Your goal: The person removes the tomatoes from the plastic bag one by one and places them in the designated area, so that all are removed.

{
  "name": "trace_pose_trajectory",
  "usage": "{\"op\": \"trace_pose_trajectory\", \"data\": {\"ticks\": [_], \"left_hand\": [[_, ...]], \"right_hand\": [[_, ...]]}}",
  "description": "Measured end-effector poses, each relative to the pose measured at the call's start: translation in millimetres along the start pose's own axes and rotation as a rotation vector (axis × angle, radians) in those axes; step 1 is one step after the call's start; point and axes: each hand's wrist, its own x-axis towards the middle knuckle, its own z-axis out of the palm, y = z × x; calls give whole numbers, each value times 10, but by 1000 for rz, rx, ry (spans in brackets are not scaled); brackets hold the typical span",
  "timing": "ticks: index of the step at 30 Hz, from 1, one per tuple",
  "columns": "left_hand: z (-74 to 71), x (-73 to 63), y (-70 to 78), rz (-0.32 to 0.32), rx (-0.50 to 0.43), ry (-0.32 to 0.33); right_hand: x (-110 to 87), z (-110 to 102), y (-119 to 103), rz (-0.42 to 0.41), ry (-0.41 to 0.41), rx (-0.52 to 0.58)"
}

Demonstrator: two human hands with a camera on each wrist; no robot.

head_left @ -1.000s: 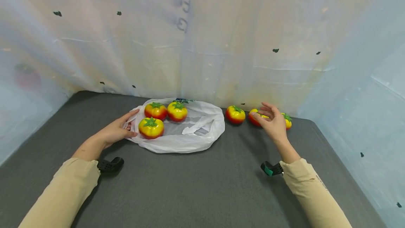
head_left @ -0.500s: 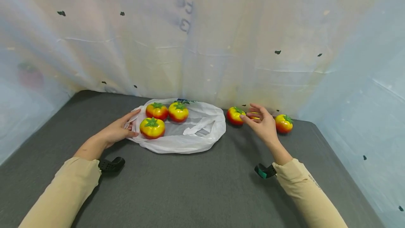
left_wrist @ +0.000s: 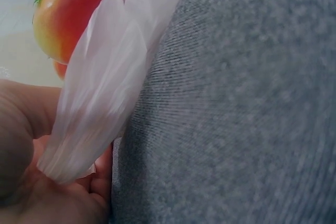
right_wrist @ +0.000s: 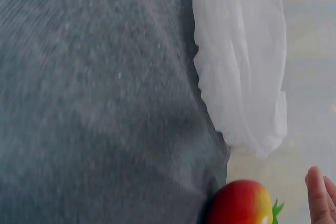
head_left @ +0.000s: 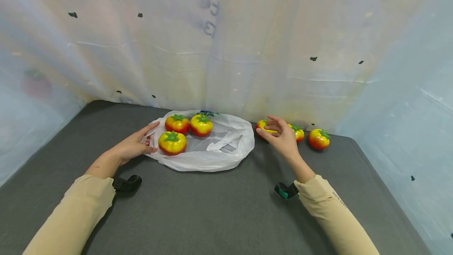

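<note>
A white plastic bag [head_left: 209,160] lies with its mouth spread, holding three red-and-yellow tomatoes with green tops, among them a front one [head_left: 172,143]. At the bag's left edge my left hand [head_left: 131,147] grips the film; in the left wrist view the gathered plastic [left_wrist: 100,93] runs into the palm between thumb and fingers. My right hand [head_left: 284,141] hovers with spread fingers in front of the nearest loose tomato [head_left: 261,124], partly covering it. In the right wrist view, fingertips [right_wrist: 317,195] show at the lower right, apart from a tomato [right_wrist: 236,203].
Two more loose tomatoes, a middle one [head_left: 298,133] and a right one [head_left: 319,139], sit along the back edge of the dark grey table [head_left: 212,211]. Pale plastic sheeting [head_left: 247,62] hangs right behind the table and at both sides.
My right hand has moved left, from the middle loose tomato to the leftmost one, uncovering the right one. The left hand keeps its hold on the bag.
</note>
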Motion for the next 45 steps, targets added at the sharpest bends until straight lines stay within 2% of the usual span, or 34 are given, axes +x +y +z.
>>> {"op": "trace_pose_trajectory", "data": {"ticks": [10, 17, 23, 31, 36, 45], "left_hand": [[18, -3, 25, -9, 4, 17], [9, 4, 21, -2, 9, 21], [11, 13, 21, 18, 3, 21], [7, 30, 4, 17, 7, 26], [5, 14, 9, 16, 0, 18], [30, -11, 19, 18, -2, 17]], "right_hand": [[35, 185, -57, -31, -31, 45], [47, 335, -86, -11, -53, 72], [56, 455, -131, -47, -70, 90], [53, 582, -112, -48, -106, 26], [69, 649, -137, -55, -117, 24], [112, 779, -258, 7, -158, -44]]}}
